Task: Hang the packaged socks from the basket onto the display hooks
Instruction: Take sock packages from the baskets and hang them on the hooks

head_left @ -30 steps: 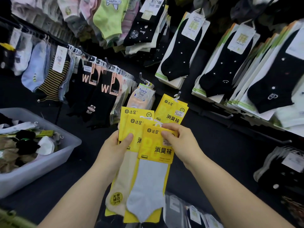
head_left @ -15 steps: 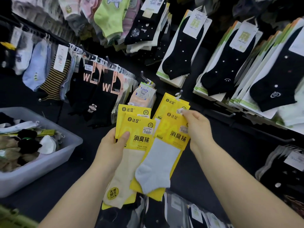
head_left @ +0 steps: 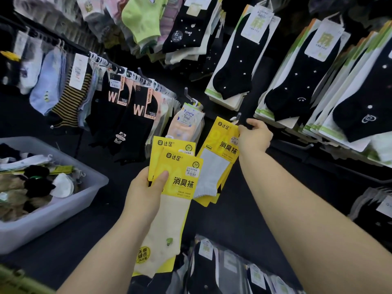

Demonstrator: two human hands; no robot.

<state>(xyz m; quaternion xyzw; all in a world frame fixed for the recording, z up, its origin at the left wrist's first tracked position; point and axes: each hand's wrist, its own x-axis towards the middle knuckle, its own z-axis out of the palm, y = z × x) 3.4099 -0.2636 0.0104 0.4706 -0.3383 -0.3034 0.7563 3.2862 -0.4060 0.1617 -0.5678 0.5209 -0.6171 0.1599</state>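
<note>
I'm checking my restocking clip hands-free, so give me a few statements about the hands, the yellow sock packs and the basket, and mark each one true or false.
1. The right hand holds a yellow pack up by a display hook. True.
2. The left hand is empty. False: it grips yellow cream-sock packs.
3. The basket has socks in it. True.
4. The right hand's pack shows a black sock. False: its sock is pale grey-white.
</note>
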